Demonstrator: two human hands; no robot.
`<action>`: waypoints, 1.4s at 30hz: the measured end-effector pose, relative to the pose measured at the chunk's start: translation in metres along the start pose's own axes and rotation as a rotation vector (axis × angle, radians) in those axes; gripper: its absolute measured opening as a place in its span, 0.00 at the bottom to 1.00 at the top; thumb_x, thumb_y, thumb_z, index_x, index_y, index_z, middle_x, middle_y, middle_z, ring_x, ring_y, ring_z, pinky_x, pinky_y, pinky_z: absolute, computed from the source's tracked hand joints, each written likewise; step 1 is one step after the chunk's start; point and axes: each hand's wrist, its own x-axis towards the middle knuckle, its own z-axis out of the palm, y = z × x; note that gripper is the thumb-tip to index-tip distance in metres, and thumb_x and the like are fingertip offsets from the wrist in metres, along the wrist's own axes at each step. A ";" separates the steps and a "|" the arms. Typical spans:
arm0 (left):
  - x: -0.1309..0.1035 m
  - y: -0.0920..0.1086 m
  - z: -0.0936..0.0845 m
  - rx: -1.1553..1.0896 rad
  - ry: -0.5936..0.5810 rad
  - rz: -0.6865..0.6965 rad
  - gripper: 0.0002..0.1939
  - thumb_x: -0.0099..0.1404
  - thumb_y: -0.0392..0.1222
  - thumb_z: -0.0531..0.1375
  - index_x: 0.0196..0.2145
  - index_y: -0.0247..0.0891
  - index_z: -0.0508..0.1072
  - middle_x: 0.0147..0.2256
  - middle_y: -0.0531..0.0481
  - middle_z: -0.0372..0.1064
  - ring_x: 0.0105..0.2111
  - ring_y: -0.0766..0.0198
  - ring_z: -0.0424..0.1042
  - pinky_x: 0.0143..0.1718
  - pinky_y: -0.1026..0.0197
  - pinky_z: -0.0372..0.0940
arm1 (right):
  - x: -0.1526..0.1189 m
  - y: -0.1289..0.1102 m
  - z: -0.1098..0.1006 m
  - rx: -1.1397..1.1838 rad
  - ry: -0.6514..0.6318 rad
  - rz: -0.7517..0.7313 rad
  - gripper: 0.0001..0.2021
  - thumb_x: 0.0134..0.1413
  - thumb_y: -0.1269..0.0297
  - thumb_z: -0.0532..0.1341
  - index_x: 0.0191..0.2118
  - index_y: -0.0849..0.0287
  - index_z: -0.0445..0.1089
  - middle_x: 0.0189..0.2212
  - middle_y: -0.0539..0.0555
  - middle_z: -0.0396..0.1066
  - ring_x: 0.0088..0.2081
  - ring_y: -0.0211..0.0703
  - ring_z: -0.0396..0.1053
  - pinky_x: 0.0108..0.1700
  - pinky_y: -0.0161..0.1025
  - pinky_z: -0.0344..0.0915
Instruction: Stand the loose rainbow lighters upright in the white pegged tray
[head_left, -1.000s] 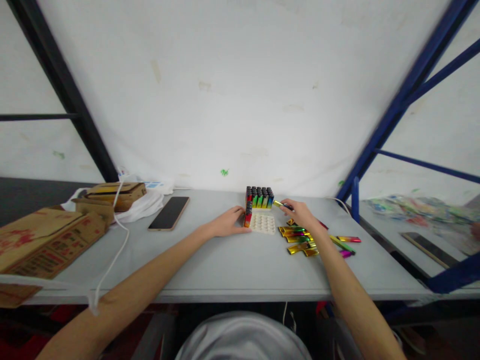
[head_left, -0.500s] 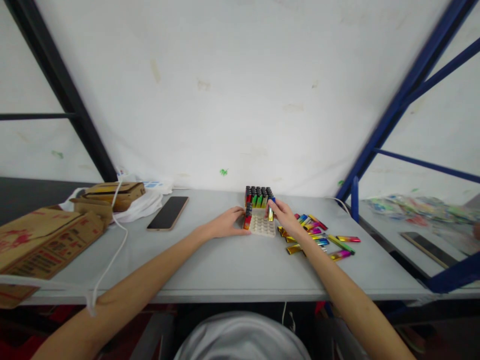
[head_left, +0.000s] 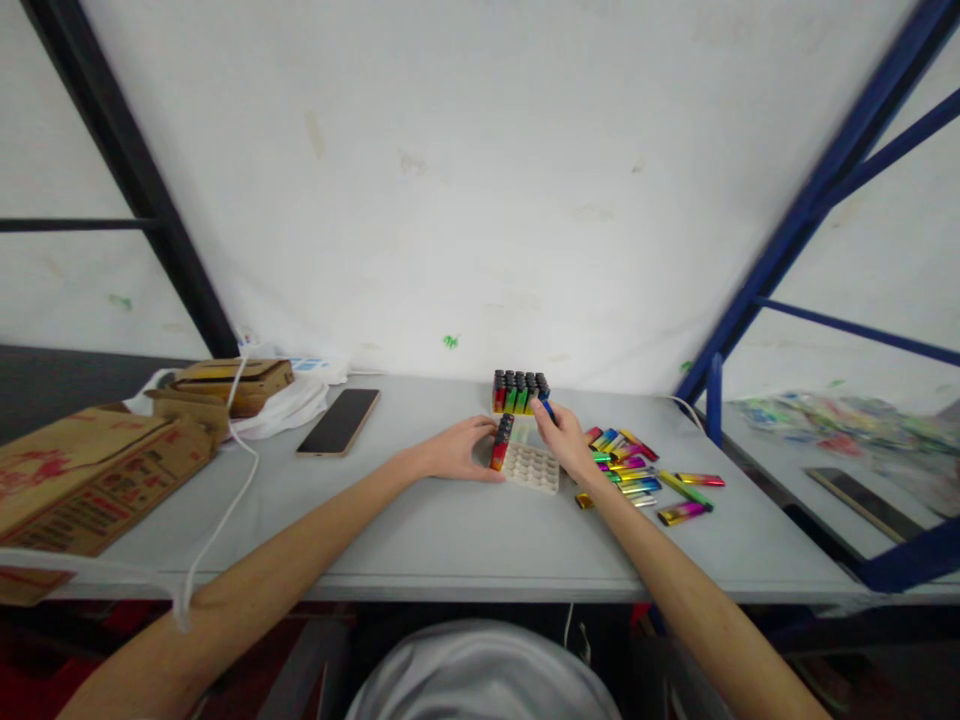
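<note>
White tray [head_left: 534, 468] has slid a touch nearer and twisted slightly since half a second ago, and the row of red lighters [head_left: 500, 455] standing in its left end came along with it. Closest up is some grey, soft-looking fabric [head_left: 484, 680] at 6 o'clock, then the smooth grey tabletop [head_left: 450, 540]. Taking the tray as the middle of the clock: it's a thin, pale slab, plastic by the look of it, dimpled with a grid of little pockets, most of them unfilled. Loose lighters [head_left: 628, 470] lie in a messy heap at 3 o'clock, flat slim bodies in shiny metallic rainbow colours. Big printed cardboard box [head_left: 105, 475] is way over at 9, black slab phone [head_left: 339, 423] with glossy glass around 10. Straight up at 12 there's a packed block of lighters [head_left: 520, 392], black tops in neat rows, and behind it a scuffed white wall [head_left: 450, 200].

Fingers now: left hand [head_left: 459, 450] makes a wide C gripping the tray's left end, thumb at the near corner. Right hand [head_left: 562, 437] has its fingertips bunched tight, pinching a blue lighter [head_left: 548, 408] at 1 o'clock.
</note>
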 end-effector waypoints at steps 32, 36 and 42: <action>0.000 -0.005 0.001 0.013 0.002 0.013 0.38 0.58 0.60 0.73 0.60 0.38 0.73 0.61 0.37 0.70 0.61 0.41 0.68 0.66 0.43 0.62 | -0.002 0.000 -0.005 -0.304 -0.177 -0.113 0.25 0.72 0.43 0.52 0.30 0.56 0.67 0.23 0.50 0.70 0.25 0.42 0.64 0.31 0.38 0.58; 0.000 -0.006 0.002 0.012 0.004 0.011 0.37 0.58 0.60 0.73 0.59 0.39 0.73 0.60 0.37 0.70 0.61 0.42 0.68 0.65 0.44 0.63 | 0.000 0.005 -0.005 -0.339 -0.260 -0.141 0.25 0.73 0.45 0.52 0.30 0.57 0.69 0.24 0.53 0.72 0.26 0.43 0.66 0.32 0.38 0.59; 0.000 -0.005 0.001 0.018 0.002 0.000 0.36 0.57 0.59 0.73 0.58 0.38 0.74 0.60 0.37 0.70 0.61 0.40 0.68 0.65 0.44 0.63 | 0.002 0.009 -0.007 -0.433 -0.274 -0.249 0.18 0.73 0.53 0.57 0.33 0.58 0.70 0.30 0.55 0.74 0.31 0.44 0.67 0.37 0.38 0.62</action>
